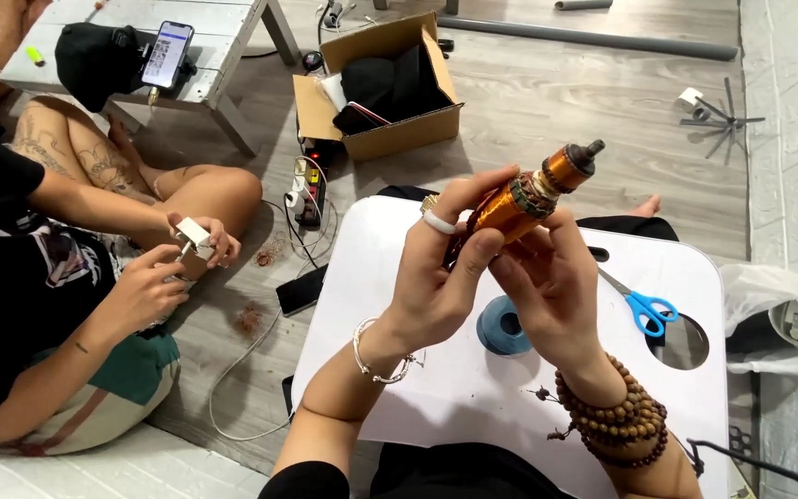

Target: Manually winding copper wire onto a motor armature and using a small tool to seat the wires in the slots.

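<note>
A copper-wound cylindrical coil with a dark knob at its tip (pixel 533 192) is held up over the white lap tabletop (pixel 436 407), well clear of its edges. It's gripped from both sides: the left hand (pixel 441 273) is wrapped around the lower end, the right hand (pixel 551 286) is closed on it from underneath. Plenty of bare white surface is left around the hands. One blue spool of tape (pixel 502 326) is seen just below them, and one pair of blue-handled scissors (pixel 641 305) lies near the tabletop's right edge beside a round cut-out. Grey wood-plank flooring (pixel 556 83) is all around, with one open cardboard box (pixel 380 88) further back. A second person's two hands (pixel 173 259) are busy with a small white block on the left.
</note>
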